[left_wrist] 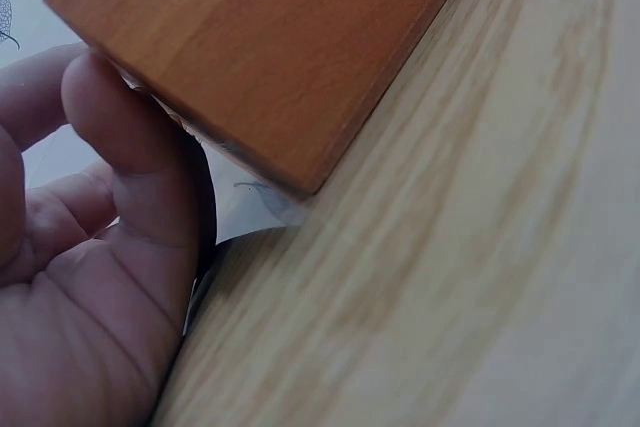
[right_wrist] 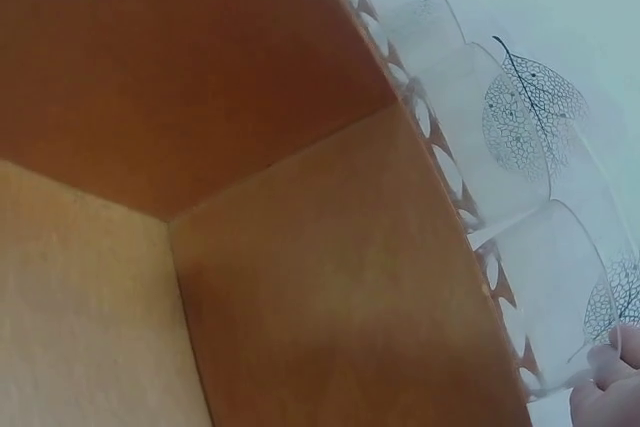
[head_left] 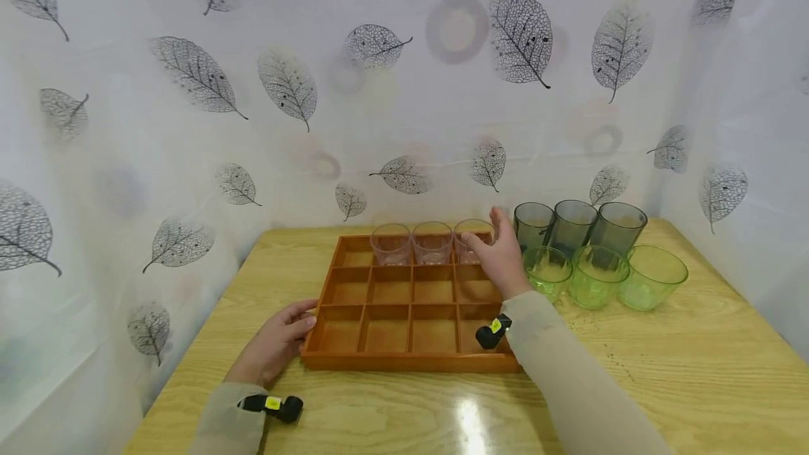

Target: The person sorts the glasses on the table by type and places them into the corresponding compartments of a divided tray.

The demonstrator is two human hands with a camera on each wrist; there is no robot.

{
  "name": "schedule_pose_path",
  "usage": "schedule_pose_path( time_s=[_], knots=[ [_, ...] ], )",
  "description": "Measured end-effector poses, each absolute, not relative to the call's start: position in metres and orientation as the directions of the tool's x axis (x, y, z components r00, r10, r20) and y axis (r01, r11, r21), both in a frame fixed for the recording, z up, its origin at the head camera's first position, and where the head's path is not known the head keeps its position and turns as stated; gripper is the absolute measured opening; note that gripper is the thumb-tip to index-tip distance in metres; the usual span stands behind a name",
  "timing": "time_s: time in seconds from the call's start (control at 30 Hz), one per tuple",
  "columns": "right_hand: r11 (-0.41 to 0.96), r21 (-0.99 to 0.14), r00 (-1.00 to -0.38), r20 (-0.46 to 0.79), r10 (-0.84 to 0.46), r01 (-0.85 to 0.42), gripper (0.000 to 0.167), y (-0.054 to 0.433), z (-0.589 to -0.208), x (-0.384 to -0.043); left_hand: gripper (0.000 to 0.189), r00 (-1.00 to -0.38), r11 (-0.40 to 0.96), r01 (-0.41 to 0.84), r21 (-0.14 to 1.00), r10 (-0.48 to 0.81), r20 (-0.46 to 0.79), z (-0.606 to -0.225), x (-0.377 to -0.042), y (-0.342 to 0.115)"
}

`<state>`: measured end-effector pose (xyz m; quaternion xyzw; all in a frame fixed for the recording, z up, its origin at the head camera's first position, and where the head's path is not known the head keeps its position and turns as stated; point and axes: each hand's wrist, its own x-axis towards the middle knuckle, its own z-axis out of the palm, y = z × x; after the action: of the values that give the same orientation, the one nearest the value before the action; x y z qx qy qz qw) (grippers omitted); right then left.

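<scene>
A wooden divided box (head_left: 411,362) lies on the table. In its back row stand three clear glasses side by side: one left (head_left: 390,244), one in the middle (head_left: 432,244) and one right (head_left: 468,248). My right hand (head_left: 502,258) holds the right glass near its rim, thumb on the left and fingers behind on the right; its fingertips (right_wrist: 605,372) show at the rim in the right wrist view. Against the box's left side, my left hand (head_left: 278,343) rests with thumb and fingers loosely bent. The left wrist view shows its thumb (left_wrist: 115,112) at the box's edge.
Right of the box stand three green glasses (head_left: 594,286) in a row. Three dark grey tumblers (head_left: 571,227) stand behind them. A white curtain with leaf prints (head_left: 379,118) hangs behind the table (head_left: 354,413).
</scene>
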<state>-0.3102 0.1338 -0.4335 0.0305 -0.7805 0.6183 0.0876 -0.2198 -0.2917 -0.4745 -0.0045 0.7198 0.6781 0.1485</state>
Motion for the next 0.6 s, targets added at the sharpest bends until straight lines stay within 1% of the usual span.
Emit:
schedule_pose_path(
  time_s=[0.37, 0.6],
  knots=[
    [0.302, -0.932, -0.972, 0.228, 0.057, -0.201, 0.106, 0.134, -0.429, -0.307, 0.056, -0.953, 0.074, -0.208, 0.975, 0.211, -0.219, -0.472, -0.219, -0.291],
    [0.29, -0.932, -0.967, 0.247, 0.068, -0.218, 0.1, 0.136, -0.422, -0.305, 0.057, -0.952, 0.081, -0.212, 0.974, 0.207, -0.224, -0.473, -0.22, -0.292]
  ],
)
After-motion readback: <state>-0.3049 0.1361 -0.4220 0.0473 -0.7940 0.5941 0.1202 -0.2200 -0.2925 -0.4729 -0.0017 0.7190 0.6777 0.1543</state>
